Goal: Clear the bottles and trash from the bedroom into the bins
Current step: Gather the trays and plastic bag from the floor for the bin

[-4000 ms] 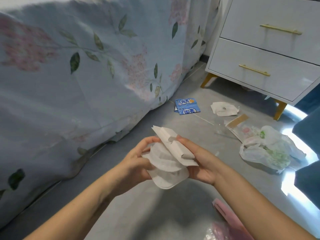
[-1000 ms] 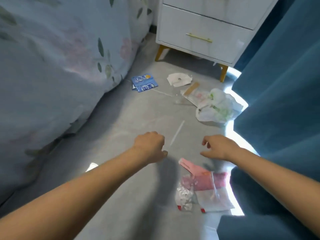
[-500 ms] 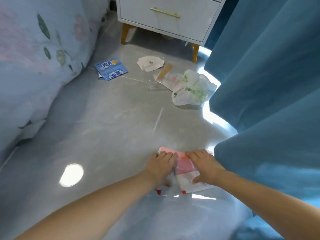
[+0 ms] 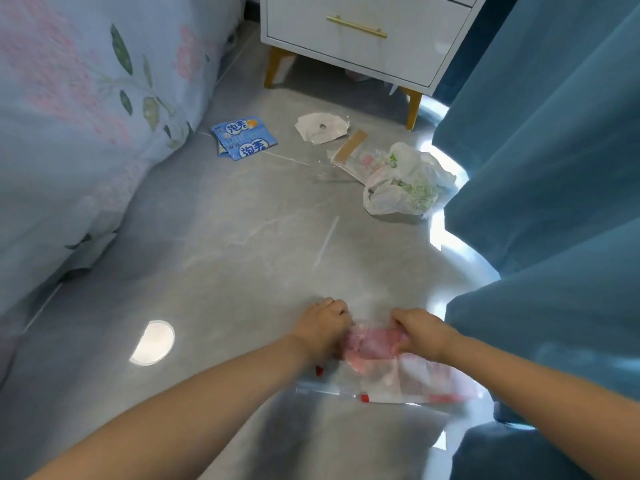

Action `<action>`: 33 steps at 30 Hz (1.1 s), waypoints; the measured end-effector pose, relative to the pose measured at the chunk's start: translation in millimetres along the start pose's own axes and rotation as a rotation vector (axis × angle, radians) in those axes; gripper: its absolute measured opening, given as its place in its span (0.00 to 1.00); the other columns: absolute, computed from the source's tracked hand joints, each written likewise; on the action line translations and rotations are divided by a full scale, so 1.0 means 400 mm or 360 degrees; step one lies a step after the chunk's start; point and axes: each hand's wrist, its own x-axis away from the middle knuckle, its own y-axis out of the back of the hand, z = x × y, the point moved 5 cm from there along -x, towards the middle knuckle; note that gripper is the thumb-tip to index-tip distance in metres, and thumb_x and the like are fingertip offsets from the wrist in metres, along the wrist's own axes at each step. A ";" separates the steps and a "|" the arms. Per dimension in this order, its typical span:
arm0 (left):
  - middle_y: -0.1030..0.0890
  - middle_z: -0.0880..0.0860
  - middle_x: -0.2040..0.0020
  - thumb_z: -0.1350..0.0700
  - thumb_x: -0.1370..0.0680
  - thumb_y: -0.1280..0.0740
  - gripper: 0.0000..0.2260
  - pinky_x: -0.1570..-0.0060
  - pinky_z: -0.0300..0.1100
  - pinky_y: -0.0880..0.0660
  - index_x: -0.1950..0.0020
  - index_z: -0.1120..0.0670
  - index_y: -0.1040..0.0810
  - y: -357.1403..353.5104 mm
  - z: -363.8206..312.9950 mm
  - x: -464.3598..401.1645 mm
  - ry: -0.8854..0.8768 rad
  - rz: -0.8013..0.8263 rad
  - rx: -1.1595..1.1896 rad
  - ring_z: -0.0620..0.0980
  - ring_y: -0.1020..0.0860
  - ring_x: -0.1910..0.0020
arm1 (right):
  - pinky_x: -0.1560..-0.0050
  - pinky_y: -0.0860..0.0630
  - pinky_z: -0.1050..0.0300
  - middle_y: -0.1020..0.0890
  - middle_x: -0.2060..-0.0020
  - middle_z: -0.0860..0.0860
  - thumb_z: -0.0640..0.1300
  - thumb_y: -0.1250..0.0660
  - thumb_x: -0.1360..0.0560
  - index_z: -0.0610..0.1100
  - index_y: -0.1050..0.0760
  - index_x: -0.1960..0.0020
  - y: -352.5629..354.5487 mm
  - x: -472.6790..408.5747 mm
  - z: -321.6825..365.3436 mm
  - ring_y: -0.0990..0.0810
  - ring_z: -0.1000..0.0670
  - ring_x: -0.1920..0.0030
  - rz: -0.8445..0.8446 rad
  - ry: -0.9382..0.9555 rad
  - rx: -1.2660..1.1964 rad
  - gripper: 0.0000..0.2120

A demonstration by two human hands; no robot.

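Observation:
A pink and clear plastic wrapper [image 4: 384,368] lies crumpled on the grey floor close to me. My left hand [image 4: 323,329] grips its left end and my right hand [image 4: 420,332] grips its right end, both with fingers curled into the plastic. Farther off on the floor lie a blue snack packet [image 4: 244,138], a white paper piece with a hole [image 4: 322,128], a clear packet with a tan strip [image 4: 353,152] and a crumpled white plastic bag [image 4: 405,183].
A bed with a floral cover [image 4: 86,116] fills the left side. A white nightstand [image 4: 356,32] on gold legs stands at the back. Teal curtains [image 4: 554,185] hang along the right. No bin is in view.
Four seconds ago both hands held white paper. They then reached empty to the floor, pressed flat on the pink wrapper, and now bunch it up between closed fingers.

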 end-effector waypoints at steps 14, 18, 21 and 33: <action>0.18 0.58 0.52 0.51 0.30 0.28 0.10 0.57 0.46 0.26 0.56 0.56 0.20 -0.012 0.069 0.054 0.0308 0.0163 0.0271 0.59 0.20 0.51 | 0.60 0.34 0.77 0.23 0.72 0.73 0.48 0.24 0.35 0.63 0.19 0.64 -0.037 -0.009 0.152 0.24 0.68 0.64 0.0118 0.0298 -0.0275 0.09; 0.17 0.59 0.55 0.48 0.31 0.26 0.13 0.60 0.42 0.31 0.57 0.58 0.20 0.030 0.127 0.074 0.0409 0.0213 0.0445 0.60 0.20 0.54 | 0.58 0.35 0.78 0.16 0.57 0.62 0.47 0.26 0.31 0.50 0.15 0.51 0.011 -0.024 0.191 0.24 0.68 0.60 0.0106 0.0453 -0.0318 0.09; 0.28 0.56 0.72 0.48 0.29 0.27 0.18 0.67 0.43 0.38 0.71 0.56 0.30 0.092 0.192 0.116 0.0455 0.0135 0.0565 0.59 0.32 0.66 | 0.57 0.35 0.79 0.16 0.54 0.57 0.47 0.27 0.29 0.48 0.16 0.49 0.059 -0.040 0.238 0.24 0.67 0.60 0.0051 0.0570 -0.0340 0.09; 0.31 0.50 0.71 0.46 0.27 0.29 0.19 0.72 0.39 0.38 0.69 0.54 0.33 0.481 0.319 0.566 0.0873 -0.0198 0.0242 0.52 0.32 0.65 | 0.51 0.24 0.56 0.15 0.57 0.48 0.48 0.31 0.27 0.46 0.18 0.50 0.314 0.004 0.720 0.19 0.50 0.57 -0.0174 0.1245 -0.0058 0.09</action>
